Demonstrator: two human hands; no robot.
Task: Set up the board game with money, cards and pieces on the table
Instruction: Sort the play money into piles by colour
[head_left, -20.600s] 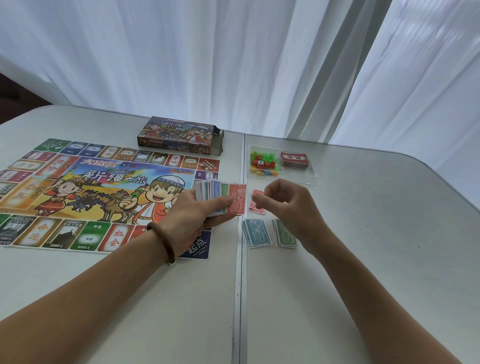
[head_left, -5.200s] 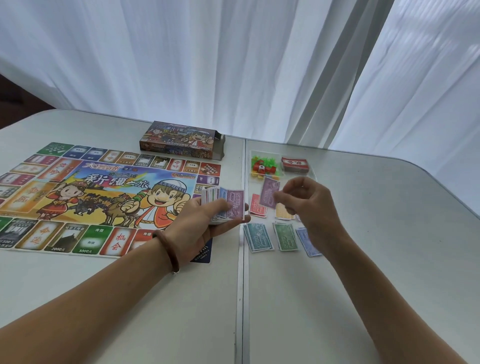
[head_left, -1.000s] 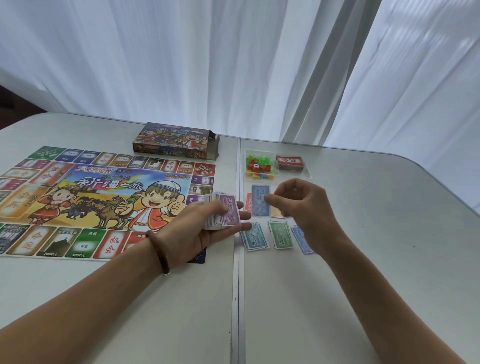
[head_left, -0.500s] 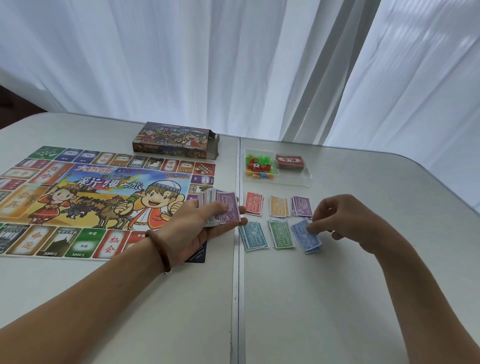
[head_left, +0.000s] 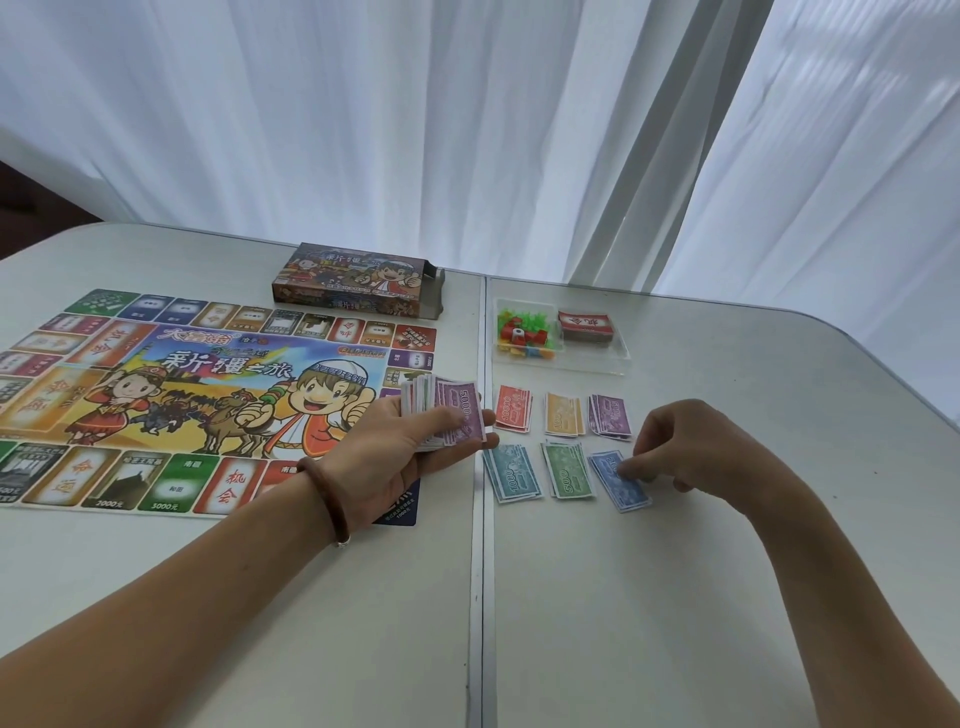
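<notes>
The left hand (head_left: 395, 457) grips a thick stack of paper play money (head_left: 452, 413), a purple 5000 note uppermost, with the thumb pressed across the top and the fingers curled beneath. The right hand (head_left: 696, 447) is curled, its thumb and forefinger tips pinching the top of the blue paper-note pile (head_left: 623, 486) on the white folding table (head_left: 675, 597). Just left of those fingertips lie the green 500 pile (head_left: 567, 470) and the teal 1000 pile (head_left: 511, 473). Beyond them are 3 more: the red 10000 pile (head_left: 513, 409), the orange pile (head_left: 563, 414) and the purple pile (head_left: 610, 415). Farther beyond, a clear plastic tray (head_left: 597, 361) holds small coloured plastic pieces (head_left: 524, 338) and a red card deck (head_left: 584, 325). Left of the left fingers spreads the colourful printed game board (head_left: 208, 395).
</notes>
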